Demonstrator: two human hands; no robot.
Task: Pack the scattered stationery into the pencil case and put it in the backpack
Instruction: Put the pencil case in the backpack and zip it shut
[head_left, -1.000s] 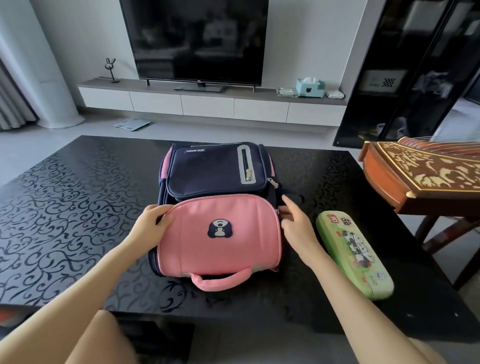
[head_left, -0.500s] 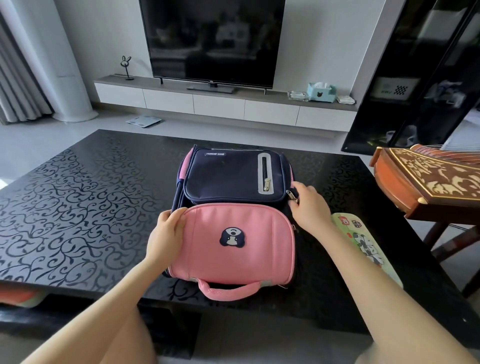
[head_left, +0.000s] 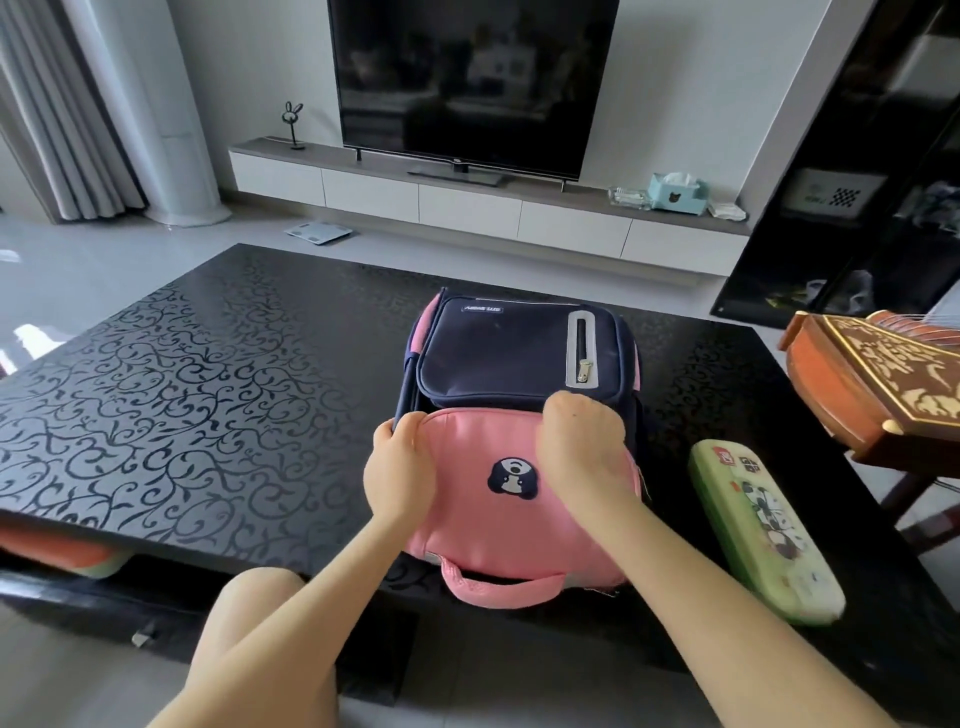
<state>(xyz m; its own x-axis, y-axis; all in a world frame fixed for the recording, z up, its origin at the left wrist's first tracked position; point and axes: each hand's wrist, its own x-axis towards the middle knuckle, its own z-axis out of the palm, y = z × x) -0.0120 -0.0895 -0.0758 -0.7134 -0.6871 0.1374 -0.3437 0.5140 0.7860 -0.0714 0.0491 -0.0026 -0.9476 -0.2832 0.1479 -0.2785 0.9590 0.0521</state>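
A low, glossy black table (head_left: 182, 395) patterned with curling vine scrollwork fills the middle of a bright living room with a pale tiled floor. On the table, close to its near edge, a backpack (head_left: 514, 358) lies flat, its navy section farther away and its pink front pocket (head_left: 483, 519), marked with a small panda face, nearer the viewer; a pink carry handle (head_left: 498, 590) hangs toward the table edge. The left hand (head_left: 397, 475) grips the upper left corner of the pink pocket, fingers curled over its seam. The right hand (head_left: 584, 447) is clenched at the pocket's top edge near the middle, where pink meets navy; what it pinches is hidden under the knuckles. A green pencil case (head_left: 763, 530) with cartoon prints lies closed on the table just to the right of the backpack, not touching it. Beyond the table, a large dark television (head_left: 467, 83) stands on a long white wall-mounted console (head_left: 467, 202), which also bears a small rabbit ornament (head_left: 292, 124) and a teal tissue box (head_left: 678, 193). A white scale (head_left: 318, 232) sits on the floor. Grey curtains (head_left: 57, 124) hang at far left, a black glass cabinet (head_left: 852, 171) rises at right, and a carved wooden zither (head_left: 883, 374) juts in beside the table.
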